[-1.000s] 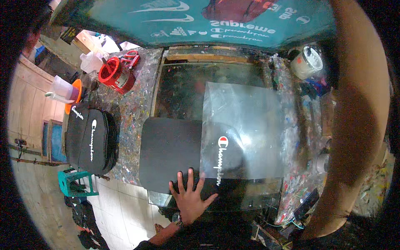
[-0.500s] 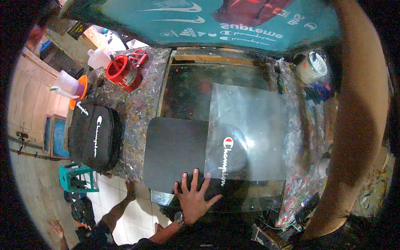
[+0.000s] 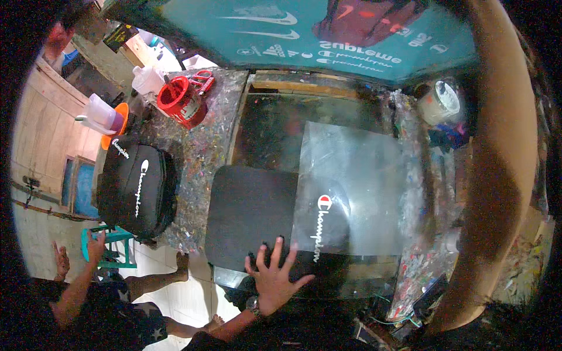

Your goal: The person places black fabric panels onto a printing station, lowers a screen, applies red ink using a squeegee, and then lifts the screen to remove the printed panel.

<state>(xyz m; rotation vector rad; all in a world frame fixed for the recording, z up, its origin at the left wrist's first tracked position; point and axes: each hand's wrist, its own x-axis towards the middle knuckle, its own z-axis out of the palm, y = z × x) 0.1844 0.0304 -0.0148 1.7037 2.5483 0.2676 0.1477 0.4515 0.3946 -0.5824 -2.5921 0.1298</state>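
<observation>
My left hand (image 3: pixel 275 281), with a wristwatch, lies flat with fingers spread on the lower edge of a black panel (image 3: pixel 249 207). A clear plastic sheet (image 3: pixel 369 169) overlaps the panel's right part, where white lettering with a red-and-white emblem (image 3: pixel 322 205) shows. Both lie on a stained printing board (image 3: pixel 263 123). A teal screen (image 3: pixel 257 41) with white designs and a dark red patch stands raised at the back. My right forearm (image 3: pixel 497 193) stretches up along the right side toward the screen; its hand is out of sight.
At left are stacked black pieces (image 3: pixel 137 187), a red tub (image 3: pixel 181 99), scissors (image 3: pixel 203 82), a jug (image 3: pixel 102 114) and a green stool (image 3: pixel 117 251). A white pot (image 3: pixel 439 102) stands at right. Another person (image 3: pixel 82 298) is at lower left; part of someone (image 3: pixel 55 41) shows at upper left.
Another person has come into view at lower left, with legs and both hands showing. The scene has shifted slightly rightward in the picture. My left hand stays spread on the panel.
</observation>
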